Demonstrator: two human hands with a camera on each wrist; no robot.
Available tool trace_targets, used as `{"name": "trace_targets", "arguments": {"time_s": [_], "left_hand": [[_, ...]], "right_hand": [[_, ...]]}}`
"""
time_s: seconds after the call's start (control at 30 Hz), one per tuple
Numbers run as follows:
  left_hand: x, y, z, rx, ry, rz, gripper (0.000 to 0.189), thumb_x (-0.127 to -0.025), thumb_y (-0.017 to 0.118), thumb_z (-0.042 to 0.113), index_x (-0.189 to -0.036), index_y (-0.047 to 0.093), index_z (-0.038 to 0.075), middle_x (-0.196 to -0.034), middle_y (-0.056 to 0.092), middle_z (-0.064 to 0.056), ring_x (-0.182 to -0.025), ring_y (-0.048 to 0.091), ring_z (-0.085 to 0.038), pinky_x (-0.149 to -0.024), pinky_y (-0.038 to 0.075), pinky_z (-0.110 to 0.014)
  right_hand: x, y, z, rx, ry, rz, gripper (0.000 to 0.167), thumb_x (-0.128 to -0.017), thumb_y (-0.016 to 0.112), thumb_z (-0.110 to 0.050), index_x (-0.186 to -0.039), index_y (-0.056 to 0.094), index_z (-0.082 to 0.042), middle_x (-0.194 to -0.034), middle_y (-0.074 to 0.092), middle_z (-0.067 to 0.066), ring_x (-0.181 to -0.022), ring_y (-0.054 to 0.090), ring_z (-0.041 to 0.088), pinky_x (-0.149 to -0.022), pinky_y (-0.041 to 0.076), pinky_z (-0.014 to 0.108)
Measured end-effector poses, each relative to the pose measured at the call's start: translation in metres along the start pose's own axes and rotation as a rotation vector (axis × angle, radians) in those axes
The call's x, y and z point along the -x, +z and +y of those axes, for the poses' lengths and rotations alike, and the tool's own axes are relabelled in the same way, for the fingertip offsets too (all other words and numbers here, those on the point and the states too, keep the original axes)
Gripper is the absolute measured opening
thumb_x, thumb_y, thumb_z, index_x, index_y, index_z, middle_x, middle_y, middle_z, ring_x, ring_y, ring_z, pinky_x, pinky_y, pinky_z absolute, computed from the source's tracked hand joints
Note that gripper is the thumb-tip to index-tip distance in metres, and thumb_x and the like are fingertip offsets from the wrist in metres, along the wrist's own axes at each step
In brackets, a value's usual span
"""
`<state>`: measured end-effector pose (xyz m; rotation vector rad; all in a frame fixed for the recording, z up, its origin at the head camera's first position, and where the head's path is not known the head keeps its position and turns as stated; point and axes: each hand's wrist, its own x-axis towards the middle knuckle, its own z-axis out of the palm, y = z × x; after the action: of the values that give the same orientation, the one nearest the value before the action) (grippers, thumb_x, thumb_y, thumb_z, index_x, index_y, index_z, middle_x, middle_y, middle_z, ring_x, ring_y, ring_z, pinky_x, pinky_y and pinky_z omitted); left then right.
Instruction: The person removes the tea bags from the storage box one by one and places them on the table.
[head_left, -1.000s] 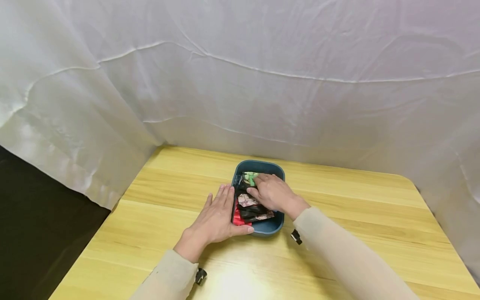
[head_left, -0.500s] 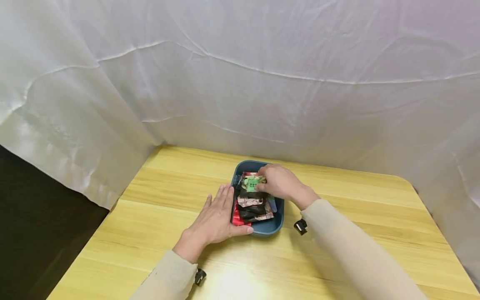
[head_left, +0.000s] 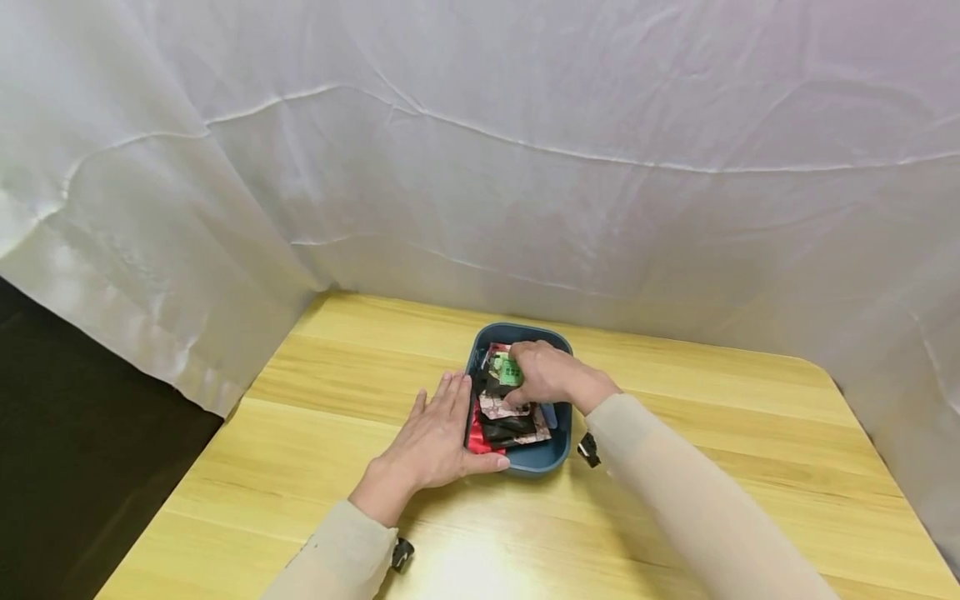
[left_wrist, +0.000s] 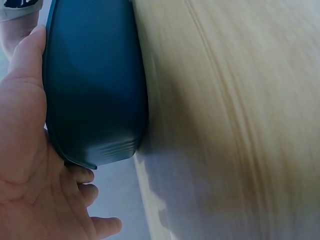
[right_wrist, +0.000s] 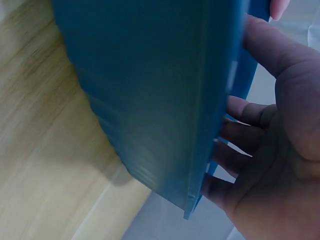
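Observation:
A dark blue plastic bin [head_left: 536, 458] stands on the table in the head view, holding several small flat packets. At its far end lies a black packet with a green label [head_left: 510, 372]. Nearer are a pink-patterned packet [head_left: 501, 407], a crumpled black packet [head_left: 508, 427] and a red packet [head_left: 483, 442]. My left hand [head_left: 431, 442] lies along the bin's left side, fingers straight and thumb at the near rim. My right hand [head_left: 551, 375] reaches over the right rim, fingertips on the green-labelled packet and thumb by the pink one. The rim hides its fingertips in the right wrist view.
The wooden table [head_left: 712, 400] extends to both sides of the bin. A pale curtain [head_left: 480, 208] hangs right behind the table. Past the left table edge the floor [head_left: 82, 450] is dark.
My right hand has shifted over the packets, moving right and then back left toward the near side, and the green-labelled packet has shifted slightly in the bin. The left hand stays in place.

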<state>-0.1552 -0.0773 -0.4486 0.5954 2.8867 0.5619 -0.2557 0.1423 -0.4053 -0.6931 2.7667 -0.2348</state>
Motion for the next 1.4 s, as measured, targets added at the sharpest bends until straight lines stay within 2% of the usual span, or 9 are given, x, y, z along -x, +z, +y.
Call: {"name": "trace_targets", "arguments": {"time_s": [0.07, 0.27, 0.5, 0.7, 0.8, 0.97, 1.07, 1.2, 1.4], "left_hand": [[0.000, 0.000, 0.000, 0.006, 0.001, 0.002, 0.135, -0.081, 0.063, 0.088, -0.169, 0.004, 0.003, -0.177, 0.001, -0.015, -0.165, -0.001, -0.029, -0.131, 0.008, -0.061], [0.002, -0.001, -0.001, 0.005, 0.006, 0.006, 0.139, -0.079, 0.061, 0.091, -0.169, 0.002, 0.002, -0.177, 0.000, -0.015, -0.165, -0.002, -0.028, -0.131, 0.008, -0.062], [0.002, -0.002, 0.000, -0.011, 0.005, -0.003, 0.141, -0.077, 0.056, 0.095, -0.169, 0.003, 0.003, -0.177, 0.003, -0.016, -0.165, -0.001, -0.028, -0.132, 0.008, -0.061], [0.001, -0.004, 0.000, -0.023, 0.002, -0.009, 0.141, -0.077, 0.056, 0.095, -0.169, 0.003, 0.002, -0.177, 0.002, -0.016, -0.165, -0.001, -0.029, -0.132, 0.007, -0.060], [0.001, -0.005, 0.000, -0.030, 0.004, -0.010, 0.140, -0.078, 0.057, 0.094, -0.169, 0.004, 0.002, -0.177, 0.003, -0.016, -0.165, 0.000, -0.030, -0.132, 0.007, -0.061], [0.001, -0.005, -0.001, -0.042, 0.009, -0.006, 0.139, -0.079, 0.057, 0.093, -0.169, 0.005, 0.001, -0.177, 0.006, -0.019, -0.165, 0.002, -0.032, -0.132, 0.008, -0.061], [0.001, -0.006, -0.002, -0.051, 0.006, -0.007, 0.140, -0.078, 0.056, 0.095, -0.169, 0.005, 0.001, -0.177, 0.005, -0.018, -0.165, 0.002, -0.031, -0.132, 0.008, -0.061], [0.002, -0.005, -0.002, -0.067, -0.003, -0.007, 0.142, -0.077, 0.053, 0.097, -0.169, 0.004, 0.001, -0.176, 0.003, -0.017, -0.165, 0.001, -0.030, -0.131, 0.007, -0.061], [0.003, -0.007, -0.002, -0.072, -0.009, 0.007, 0.144, -0.076, 0.056, 0.097, -0.168, 0.006, -0.002, -0.176, 0.008, -0.020, -0.165, 0.003, -0.033, -0.131, 0.009, -0.063]], "right_hand": [[0.000, 0.000, 0.000, 0.000, 0.007, -0.007, 0.068, -0.086, 0.085, -0.053, -0.132, 0.061, -0.010, -0.116, 0.065, 0.002, -0.112, 0.057, 0.026, -0.093, 0.051, 0.044], [-0.001, -0.001, 0.000, -0.004, 0.023, -0.028, 0.073, -0.086, 0.083, -0.055, -0.137, 0.059, -0.009, -0.121, 0.065, 0.004, -0.118, 0.057, 0.028, -0.098, 0.052, 0.048], [0.000, -0.002, -0.002, -0.021, 0.028, -0.028, 0.073, -0.087, 0.083, -0.053, -0.137, 0.056, -0.008, -0.123, 0.063, 0.008, -0.111, 0.056, 0.027, -0.091, 0.051, 0.046], [0.000, -0.003, -0.003, 0.010, 0.024, 0.025, 0.074, -0.085, 0.083, -0.053, -0.136, 0.055, -0.008, -0.122, 0.062, 0.009, -0.111, 0.058, 0.027, -0.093, 0.052, 0.048], [0.002, -0.004, -0.004, 0.034, 0.026, 0.051, 0.079, -0.083, 0.084, -0.053, -0.140, 0.053, -0.007, -0.125, 0.062, 0.011, -0.115, 0.058, 0.029, -0.098, 0.052, 0.052], [0.006, -0.008, -0.002, 0.066, 0.040, 0.069, 0.100, -0.082, 0.085, -0.054, -0.156, 0.041, -0.003, -0.148, 0.054, 0.019, -0.138, 0.053, 0.037, -0.115, 0.044, 0.059], [0.010, -0.012, -0.001, 0.083, 0.032, 0.095, 0.108, -0.081, 0.085, -0.053, -0.161, 0.035, -0.001, -0.155, 0.048, 0.023, -0.141, 0.051, 0.040, -0.118, 0.043, 0.058], [0.017, -0.019, 0.002, 0.099, 0.011, 0.138, 0.107, -0.079, 0.087, -0.051, -0.158, 0.038, 0.003, -0.150, 0.049, 0.024, -0.134, 0.054, 0.039, -0.116, 0.047, 0.053], [0.029, -0.029, 0.012, 0.072, 0.016, 0.178, 0.104, -0.079, 0.087, -0.048, -0.156, 0.041, 0.004, -0.152, 0.046, 0.025, -0.139, 0.048, 0.040, -0.117, 0.045, 0.054]]}}
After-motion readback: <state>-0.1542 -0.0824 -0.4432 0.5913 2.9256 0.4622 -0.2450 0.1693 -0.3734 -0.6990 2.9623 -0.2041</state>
